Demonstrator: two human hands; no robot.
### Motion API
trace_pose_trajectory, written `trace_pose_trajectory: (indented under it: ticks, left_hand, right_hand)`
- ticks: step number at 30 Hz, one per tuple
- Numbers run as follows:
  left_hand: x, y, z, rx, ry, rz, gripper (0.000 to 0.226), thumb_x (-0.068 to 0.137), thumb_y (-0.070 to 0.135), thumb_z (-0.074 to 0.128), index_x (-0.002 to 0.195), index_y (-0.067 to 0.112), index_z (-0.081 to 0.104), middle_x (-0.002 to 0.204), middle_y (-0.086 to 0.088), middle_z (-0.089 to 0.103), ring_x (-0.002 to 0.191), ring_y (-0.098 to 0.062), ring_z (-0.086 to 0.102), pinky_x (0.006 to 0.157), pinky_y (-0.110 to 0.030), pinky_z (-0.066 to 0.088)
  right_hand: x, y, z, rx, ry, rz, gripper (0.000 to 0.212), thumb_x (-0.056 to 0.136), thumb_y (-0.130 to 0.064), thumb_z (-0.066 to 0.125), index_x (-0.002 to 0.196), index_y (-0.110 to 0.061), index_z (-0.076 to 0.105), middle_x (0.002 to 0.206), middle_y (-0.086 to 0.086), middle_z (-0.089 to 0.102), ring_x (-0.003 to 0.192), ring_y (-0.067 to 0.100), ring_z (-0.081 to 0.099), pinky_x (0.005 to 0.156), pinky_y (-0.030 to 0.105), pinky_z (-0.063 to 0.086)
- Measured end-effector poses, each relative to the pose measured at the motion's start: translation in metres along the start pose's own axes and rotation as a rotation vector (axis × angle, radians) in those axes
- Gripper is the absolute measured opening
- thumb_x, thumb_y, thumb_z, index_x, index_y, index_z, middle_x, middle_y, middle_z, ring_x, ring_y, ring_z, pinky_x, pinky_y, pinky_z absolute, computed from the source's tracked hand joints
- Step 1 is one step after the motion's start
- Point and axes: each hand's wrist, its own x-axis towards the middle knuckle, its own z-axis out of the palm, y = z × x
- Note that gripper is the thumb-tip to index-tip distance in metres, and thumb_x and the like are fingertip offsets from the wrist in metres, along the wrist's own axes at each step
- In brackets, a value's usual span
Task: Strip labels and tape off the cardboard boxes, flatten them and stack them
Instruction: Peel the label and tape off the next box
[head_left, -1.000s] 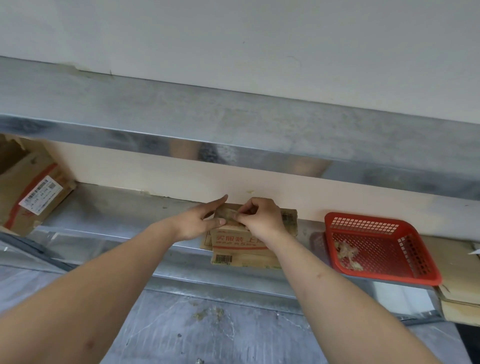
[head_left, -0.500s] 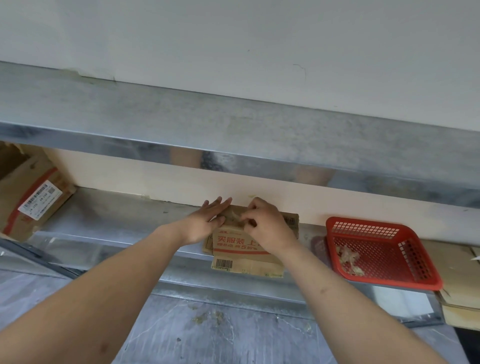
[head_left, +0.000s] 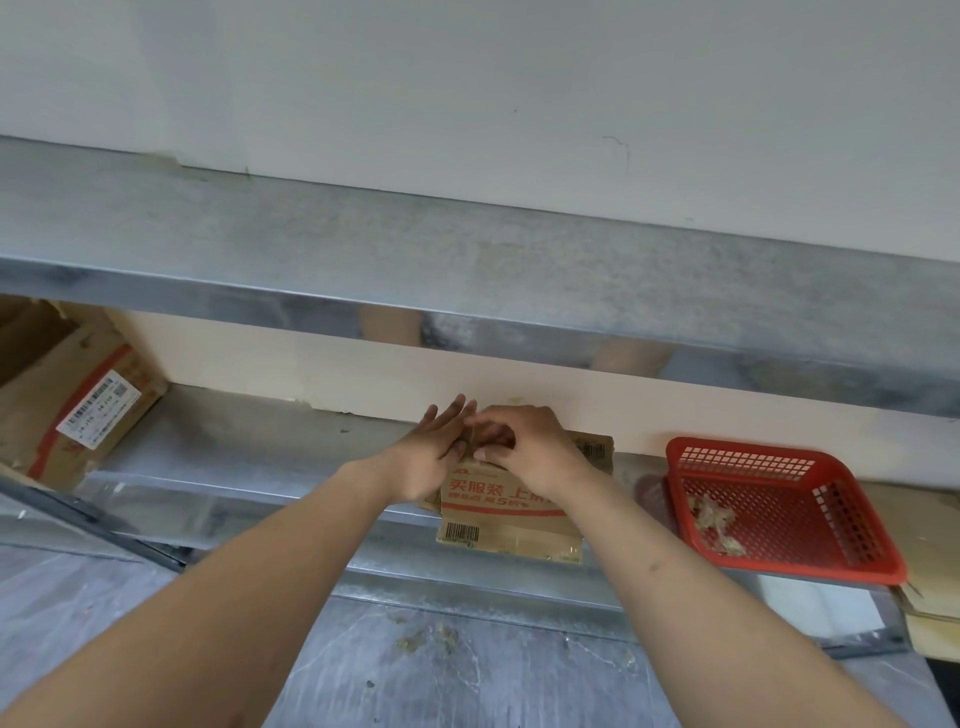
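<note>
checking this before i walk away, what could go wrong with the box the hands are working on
The small cardboard box overhangs the front edge of the metal shelf. Only the left hand lies flat on it, so a hard pull could tip it off.

The right hand pinches something at the box top. What it holds is hidden, and tape may tear short there.

The red basket of scraps sits close by on the right. A sharp elbow move might knock it.
</note>
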Motion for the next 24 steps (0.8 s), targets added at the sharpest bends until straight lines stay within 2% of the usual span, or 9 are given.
trace_pose_trajectory:
  ticks: [2, 4, 8, 10, 13, 16, 19, 21, 24]
  left_hand:
    - [0.0, 0.0, 0.0, 0.002, 0.004, 0.023, 0.054, 0.112, 0.017, 0.027, 0.163, 0.011, 0.01, 0.171, -0.004, 0.003, 0.148, 0.003, -0.01, 0.111, -0.006, -0.016]
    - [-0.001, 0.0, 0.0, 0.012, 0.01, 0.027, 0.054, 0.112, 0.017, 0.028, 0.163, 0.011, 0.01, 0.171, -0.003, 0.004, 0.147, 0.004, -0.01, 0.108, -0.003, -0.017]
    - [-0.004, 0.003, -0.001, 0.034, 0.025, -0.005, 0.057, 0.113, 0.021, 0.027, 0.163, 0.014, 0.001, 0.171, -0.005, -0.003, 0.144, 0.001, -0.014, 0.102, 0.001, -0.02]
    - [-0.007, 0.006, -0.002, 0.056, 0.021, -0.026, 0.058, 0.113, 0.023, 0.026, 0.163, 0.016, -0.002, 0.171, -0.002, -0.006, 0.15, -0.009, -0.015, 0.107, -0.006, -0.019]
    - [-0.007, 0.008, -0.003, 0.098, -0.014, -0.063, 0.059, 0.113, 0.027, 0.024, 0.164, 0.02, -0.004, 0.17, 0.002, -0.01, 0.156, -0.024, -0.014, 0.123, -0.027, -0.009]
    - [-0.006, 0.008, -0.004, 0.198, -0.023, -0.072, 0.059, 0.112, 0.032, 0.023, 0.164, 0.022, -0.004, 0.17, 0.005, -0.016, 0.157, -0.027, -0.014, 0.128, -0.045, 0.005]
    - [-0.005, 0.013, -0.005, 0.383, 0.019, -0.02, 0.058, 0.111, 0.021, 0.026, 0.164, 0.016, 0.003, 0.168, 0.009, -0.024, 0.156, -0.022, -0.017, 0.128, -0.042, 0.006]
    - [-0.003, 0.016, -0.004, 0.386, 0.026, -0.009, 0.056, 0.111, 0.017, 0.025, 0.164, 0.015, 0.007, 0.17, 0.007, -0.017, 0.157, -0.02, -0.011, 0.128, -0.036, 0.003]
    - [-0.002, 0.017, -0.004, 0.335, -0.006, -0.02, 0.056, 0.112, 0.019, 0.024, 0.164, 0.014, 0.005, 0.172, 0.002, -0.008, 0.158, -0.022, -0.001, 0.127, -0.037, 0.005]
  right_hand:
    - [0.001, 0.0, 0.003, -0.024, -0.002, 0.007, 0.05, 0.089, -0.015, 0.079, 0.135, -0.029, 0.066, 0.106, -0.009, 0.075, 0.097, 0.005, 0.068, 0.097, 0.023, 0.052]
    - [0.003, -0.004, 0.006, -0.116, -0.015, 0.021, 0.047, 0.094, -0.018, 0.074, 0.139, -0.027, 0.063, 0.113, -0.004, 0.073, 0.101, 0.012, 0.067, 0.097, 0.029, 0.052]
    - [-0.004, -0.003, 0.009, -0.227, 0.079, 0.054, 0.016, 0.098, -0.023, 0.067, 0.11, -0.022, 0.078, 0.1, -0.004, 0.075, 0.092, 0.015, 0.069, 0.088, 0.037, 0.057]
    - [-0.01, 0.0, 0.008, -0.257, 0.147, 0.092, 0.014, 0.098, -0.021, 0.065, 0.105, -0.019, 0.078, 0.1, -0.002, 0.075, 0.092, 0.016, 0.068, 0.086, 0.034, 0.056]
    - [-0.016, 0.005, 0.005, -0.342, 0.215, 0.136, 0.011, 0.099, -0.019, 0.061, 0.1, -0.016, 0.072, 0.098, 0.0, 0.066, 0.091, 0.018, 0.063, 0.077, 0.028, 0.048]
    - [-0.019, 0.003, 0.008, -0.405, 0.275, 0.183, 0.006, 0.096, -0.017, 0.059, 0.092, -0.016, 0.063, 0.094, 0.001, 0.058, 0.087, 0.02, 0.059, 0.073, 0.028, 0.043]
    - [-0.019, 0.001, 0.012, -0.377, 0.33, 0.179, 0.009, 0.095, -0.013, 0.06, 0.096, -0.014, 0.069, 0.096, 0.004, 0.065, 0.09, 0.023, 0.063, 0.078, 0.032, 0.05]
    - [-0.019, 0.001, 0.011, -0.316, 0.35, 0.153, 0.017, 0.094, -0.009, 0.061, 0.101, -0.016, 0.075, 0.099, 0.002, 0.073, 0.092, 0.022, 0.066, 0.083, 0.033, 0.053]
    - [-0.025, -0.002, 0.008, -0.254, 0.252, 0.061, 0.023, 0.097, -0.008, 0.061, 0.102, -0.019, 0.08, 0.099, -0.003, 0.078, 0.093, 0.016, 0.069, 0.083, 0.022, 0.049]
